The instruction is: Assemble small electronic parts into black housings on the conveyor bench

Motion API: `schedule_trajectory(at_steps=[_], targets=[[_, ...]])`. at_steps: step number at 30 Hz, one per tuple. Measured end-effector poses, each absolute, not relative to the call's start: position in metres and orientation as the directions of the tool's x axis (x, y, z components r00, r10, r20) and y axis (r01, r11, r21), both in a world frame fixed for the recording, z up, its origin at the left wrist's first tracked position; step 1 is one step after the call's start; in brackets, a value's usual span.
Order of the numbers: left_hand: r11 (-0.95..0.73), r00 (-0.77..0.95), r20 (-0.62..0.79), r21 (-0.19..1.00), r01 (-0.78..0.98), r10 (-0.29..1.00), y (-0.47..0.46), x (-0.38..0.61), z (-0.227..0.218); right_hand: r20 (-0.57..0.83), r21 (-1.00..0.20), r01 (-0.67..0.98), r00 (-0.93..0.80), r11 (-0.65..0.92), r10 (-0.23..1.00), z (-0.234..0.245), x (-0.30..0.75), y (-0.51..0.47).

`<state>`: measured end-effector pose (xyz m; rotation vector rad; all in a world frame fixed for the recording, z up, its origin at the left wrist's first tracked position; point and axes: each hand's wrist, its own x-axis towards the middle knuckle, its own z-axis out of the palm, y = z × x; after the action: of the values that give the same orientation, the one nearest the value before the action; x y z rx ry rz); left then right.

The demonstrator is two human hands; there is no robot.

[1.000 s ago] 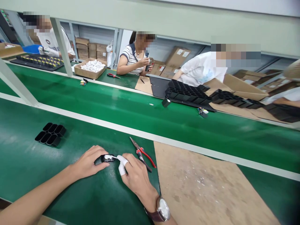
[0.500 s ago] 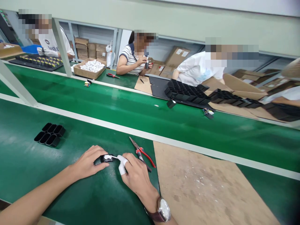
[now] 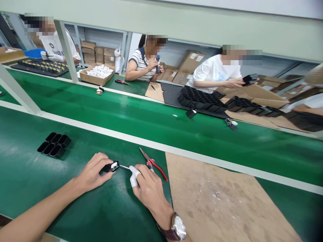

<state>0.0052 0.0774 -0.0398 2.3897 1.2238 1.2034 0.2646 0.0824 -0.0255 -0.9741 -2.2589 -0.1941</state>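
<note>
My left hand (image 3: 94, 169) is closed around a small black plastic case (image 3: 108, 167), its open end facing right. White and metallic parts (image 3: 115, 166) show in that opening. My right hand (image 3: 148, 186), with white covers on a thumb and finger, pinches a thin, straight metal tool (image 3: 124, 167); its grip is hidden in the hand, so its kind cannot be made out. The tool's tip is at the case opening. Long-nose pliers (image 3: 153, 164) with red and black handles lie just beyond my right hand, partly covered by it.
Several empty black cases (image 3: 54, 145) stand grouped at the left. A brown board (image 3: 227, 198) lies at the right. Beyond a white rail (image 3: 101, 129), a green conveyor belt (image 3: 141, 116) carries a few parts. Co-workers sit across it, beside black case trays (image 3: 202, 101) and a carton (image 3: 97, 74).
The case's open end has turned toward the right, and my right hand has shifted slightly right, baring more of the tool. Parts on the belt moved right. A co-worker has lifted black cases.
</note>
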Motion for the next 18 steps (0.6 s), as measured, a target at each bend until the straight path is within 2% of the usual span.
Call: schedule_trajectory(at_steps=[9, 18], targets=[[-0.665, 0.361, 0.584, 0.468, 0.582, 0.727, 0.0771, 0.0061, -0.0404, 0.589, -0.096, 0.699, -0.534, 0.709, 0.606, -0.0316, 0.2647, 0.0818], [-0.677, 0.379, 0.58, 0.474, 0.563, 0.721, 0.0772, 0.0058, -0.0419, 0.526, 0.013, 0.715, -0.6, 0.699, 0.603, -0.0255, 0.2629, 0.0775]])
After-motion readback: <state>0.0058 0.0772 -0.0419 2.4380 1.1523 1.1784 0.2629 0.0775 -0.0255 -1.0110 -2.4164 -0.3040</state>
